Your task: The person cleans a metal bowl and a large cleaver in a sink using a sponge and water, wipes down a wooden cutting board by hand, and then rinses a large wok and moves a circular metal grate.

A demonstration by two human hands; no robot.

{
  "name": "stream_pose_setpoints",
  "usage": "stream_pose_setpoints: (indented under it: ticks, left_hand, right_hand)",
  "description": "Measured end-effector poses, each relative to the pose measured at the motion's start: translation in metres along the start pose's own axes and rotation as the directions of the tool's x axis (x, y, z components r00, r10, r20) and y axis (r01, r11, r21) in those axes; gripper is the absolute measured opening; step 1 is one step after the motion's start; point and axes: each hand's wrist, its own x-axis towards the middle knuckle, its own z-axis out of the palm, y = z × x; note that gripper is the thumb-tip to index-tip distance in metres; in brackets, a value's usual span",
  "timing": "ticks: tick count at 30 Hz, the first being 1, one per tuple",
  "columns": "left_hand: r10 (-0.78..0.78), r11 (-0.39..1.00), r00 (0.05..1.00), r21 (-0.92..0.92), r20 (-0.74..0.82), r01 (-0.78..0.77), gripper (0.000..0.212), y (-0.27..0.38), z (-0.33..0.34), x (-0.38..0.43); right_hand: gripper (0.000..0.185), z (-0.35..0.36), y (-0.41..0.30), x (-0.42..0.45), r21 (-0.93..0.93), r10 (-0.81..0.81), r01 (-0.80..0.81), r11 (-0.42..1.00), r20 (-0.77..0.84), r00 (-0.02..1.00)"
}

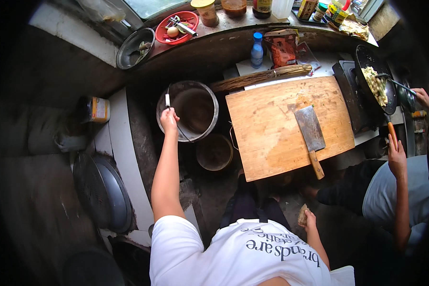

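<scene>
My left hand (169, 119) grips the thin wire handle (181, 132) of a large metal bucket (216, 111), near the handle's white grip sleeve (167, 100). The bucket stands upright; its inside is brown and dim, and I cannot tell whether it holds liquid. Low at my right side, my right hand (310, 219) holds a rough tan piece, apparently a loofah scrubber (302, 214). To the right of the bucket is a wooden cutting board (264, 136), with a cleaver (310, 128) lying on it, its wooden handle past the near edge.
A co-worker's hands (397, 157) hold a wok (390, 102) and a spatula over a stove (346, 96) at right. A smaller round vessel (214, 153) sits below the bucket. A straw brush (261, 78) lies behind the board. At left is a large dark lid (103, 193).
</scene>
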Motion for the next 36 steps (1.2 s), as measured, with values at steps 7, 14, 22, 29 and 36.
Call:
stream_pose_setpoints:
  ticks: [7,14,22,29,36]
  left_hand:
    - [-0.554,0.826,0.831,0.148,0.037,0.544,0.006,-0.141,-0.007,0.038]
    - [-0.588,0.794,0.802,0.115,-0.109,0.597,0.041,-0.161,0.01,0.035]
    - [-0.603,0.782,0.79,0.113,-0.113,0.613,0.034,-0.163,0.028,-0.042]
    - [-0.559,0.736,0.816,0.367,-0.144,0.569,0.015,-0.179,-0.004,-0.217]
    - [0.002,0.784,0.881,0.546,0.474,-0.295,0.023,-0.06,0.06,-0.327]
  right_hand:
    - [0.018,0.009,-0.002,-0.016,0.095,-0.056,0.055,0.994,0.011,0.998]
    - [0.016,0.024,-0.004,-0.026,0.12,-0.163,0.169,0.978,-0.06,0.985]
    - [0.017,0.038,-0.007,-0.02,0.185,-0.086,0.091,0.979,-0.033,0.996]
    - [0.024,0.019,-0.005,0.017,0.053,-0.42,0.43,0.901,-0.137,0.897]
    - [0.032,0.05,-0.156,-0.042,-0.062,-0.797,0.795,0.603,0.004,0.604]
